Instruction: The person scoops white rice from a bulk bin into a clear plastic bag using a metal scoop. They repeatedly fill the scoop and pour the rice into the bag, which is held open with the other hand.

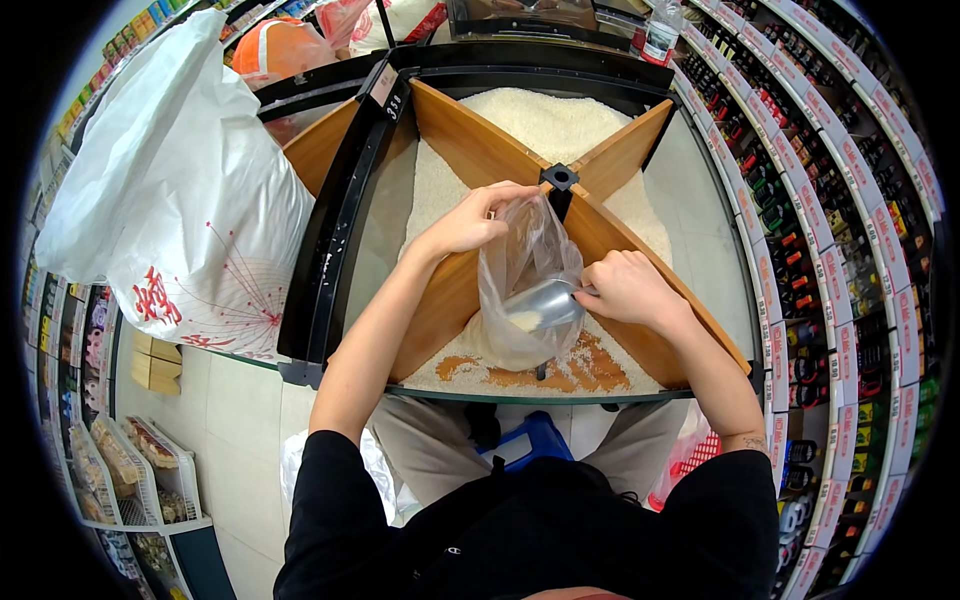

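My left hand (474, 217) pinches the upper rim of a clear plastic bag (501, 285) near the black centre post of a divided rice bin. My right hand (626, 289) grips the handle of a metal scoop (551, 301), whose bowl lies tilted inside the bag. A little white rice shows at the scoop's mouth. The bag hangs over the near compartment, where a thin scatter of rice (442, 371) lies on the wooden floor (592, 367). More rice (540, 120) is heaped in the far compartment.
Wooden dividers (480, 150) cross at the black post (559, 177). A large white printed sack (187, 202) stands at the left beside the bin's black frame (330, 247). Shelves of bottles (795, 225) line the right. Below the bin is a blue plastic object (536, 442).
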A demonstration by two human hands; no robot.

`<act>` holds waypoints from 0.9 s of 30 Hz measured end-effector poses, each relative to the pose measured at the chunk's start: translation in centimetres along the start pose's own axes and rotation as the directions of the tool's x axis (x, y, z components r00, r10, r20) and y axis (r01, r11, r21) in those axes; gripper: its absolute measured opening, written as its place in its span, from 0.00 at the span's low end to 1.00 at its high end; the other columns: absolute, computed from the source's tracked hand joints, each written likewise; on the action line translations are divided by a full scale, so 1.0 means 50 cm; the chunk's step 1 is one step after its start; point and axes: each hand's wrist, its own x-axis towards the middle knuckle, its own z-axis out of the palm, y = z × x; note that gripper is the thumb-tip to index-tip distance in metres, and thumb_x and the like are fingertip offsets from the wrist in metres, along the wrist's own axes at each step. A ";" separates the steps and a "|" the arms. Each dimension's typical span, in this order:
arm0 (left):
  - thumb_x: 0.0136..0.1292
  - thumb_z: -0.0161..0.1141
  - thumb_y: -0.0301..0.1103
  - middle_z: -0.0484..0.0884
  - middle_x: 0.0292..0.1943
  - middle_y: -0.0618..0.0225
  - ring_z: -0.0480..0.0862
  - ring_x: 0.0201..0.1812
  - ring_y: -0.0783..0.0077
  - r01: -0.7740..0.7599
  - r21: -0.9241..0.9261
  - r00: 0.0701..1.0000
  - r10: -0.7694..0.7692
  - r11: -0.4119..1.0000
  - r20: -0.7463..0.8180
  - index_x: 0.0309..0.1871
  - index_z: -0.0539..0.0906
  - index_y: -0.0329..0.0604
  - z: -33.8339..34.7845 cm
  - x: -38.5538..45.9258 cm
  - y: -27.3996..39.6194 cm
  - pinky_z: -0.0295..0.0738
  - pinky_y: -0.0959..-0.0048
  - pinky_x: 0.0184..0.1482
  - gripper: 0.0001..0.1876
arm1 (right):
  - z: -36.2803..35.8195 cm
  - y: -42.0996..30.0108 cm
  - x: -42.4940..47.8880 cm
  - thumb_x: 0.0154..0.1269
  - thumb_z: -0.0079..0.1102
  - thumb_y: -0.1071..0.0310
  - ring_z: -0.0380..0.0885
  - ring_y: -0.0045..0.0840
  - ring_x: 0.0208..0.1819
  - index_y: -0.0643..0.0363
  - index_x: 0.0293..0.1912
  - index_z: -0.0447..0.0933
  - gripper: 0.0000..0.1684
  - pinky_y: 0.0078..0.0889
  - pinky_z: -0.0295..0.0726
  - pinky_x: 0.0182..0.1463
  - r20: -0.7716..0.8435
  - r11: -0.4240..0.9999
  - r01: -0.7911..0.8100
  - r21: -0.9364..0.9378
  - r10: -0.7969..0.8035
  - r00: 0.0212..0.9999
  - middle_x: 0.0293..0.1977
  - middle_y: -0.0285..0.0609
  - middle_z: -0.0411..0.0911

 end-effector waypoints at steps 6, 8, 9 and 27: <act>0.51 0.54 0.21 0.83 0.64 0.65 0.75 0.42 0.72 -0.102 0.041 0.995 0.103 0.994 -0.017 0.73 0.79 0.44 -0.001 0.003 -0.018 0.73 0.75 0.50 0.39 | -0.018 0.017 -0.002 0.62 0.69 0.59 0.86 0.47 0.29 0.63 0.28 0.85 0.16 0.46 0.84 0.39 -0.089 0.999 0.030 0.024 -0.028 0.996 0.23 0.53 0.83; 0.49 0.51 0.20 0.82 0.64 0.65 0.73 0.41 0.75 -0.079 0.031 0.997 0.079 0.996 -0.005 0.74 0.77 0.44 -0.001 -0.002 -0.017 0.71 0.76 0.47 0.41 | -0.046 0.041 -0.008 0.61 0.69 0.60 0.86 0.43 0.29 0.63 0.31 0.87 0.14 0.42 0.85 0.39 -0.103 0.996 0.010 0.085 -0.001 0.995 0.24 0.52 0.85; 0.48 0.50 0.20 0.82 0.64 0.66 0.73 0.40 0.76 -0.070 0.029 0.998 0.070 0.997 -0.004 0.75 0.77 0.44 -0.003 -0.004 -0.014 0.70 0.77 0.45 0.42 | -0.071 0.056 -0.014 0.62 0.68 0.61 0.86 0.42 0.29 0.63 0.32 0.87 0.13 0.40 0.85 0.39 -0.123 0.987 -0.011 0.161 0.031 0.992 0.25 0.52 0.85; 0.47 0.54 0.23 0.83 0.63 0.64 0.77 0.45 0.70 -0.095 0.068 0.995 0.095 0.993 -0.007 0.72 0.79 0.44 -0.018 -0.001 -0.034 0.73 0.74 0.50 0.41 | -0.195 0.321 0.358 0.66 0.62 0.64 0.89 0.50 0.43 0.61 0.39 0.86 0.10 0.52 0.88 0.46 -0.627 0.805 -0.542 -0.243 0.296 0.721 0.38 0.56 0.88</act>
